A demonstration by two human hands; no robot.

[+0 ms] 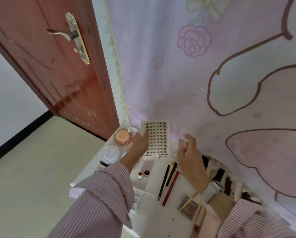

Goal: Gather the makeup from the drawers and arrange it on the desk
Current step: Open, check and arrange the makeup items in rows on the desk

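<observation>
Pink cartoon-printed fabric (212,74), patterned with a rose and thick brown outlines, is hanging behind a white table (150,188), and a reddish-brown wooden door (57,66) with a metal lever handle (71,34) is standing to the left over a pale floor (32,169).

A flat rectangular lash tray (156,139), clear plastic over a white card carrying rows of dark lash clusters and a printed logo at its near edge, is being held above the far end of the table. The left hand (138,145) is being extended from a pink-striped sleeve (100,194), its fingers curled onto the tray's left edge. The right hand (189,152) is being held at the tray's right side, its fingers pinched on a thin clear lid (184,143) standing on edge; whether this lid is joined to the tray cannot be told.

On the table, a round peach-coloured jar (122,136) and a round white-lidded jar (110,154) are sitting at the left, near the left hand. Two small dark-red bottles (143,174) are standing below the tray. Slim pencils (168,181), black and red, are lying side by side in the middle, and a square dark palette (189,209) with a thin yellow stick across it is lying nearer. Dark blurred items at the right edge cannot be identified.
</observation>
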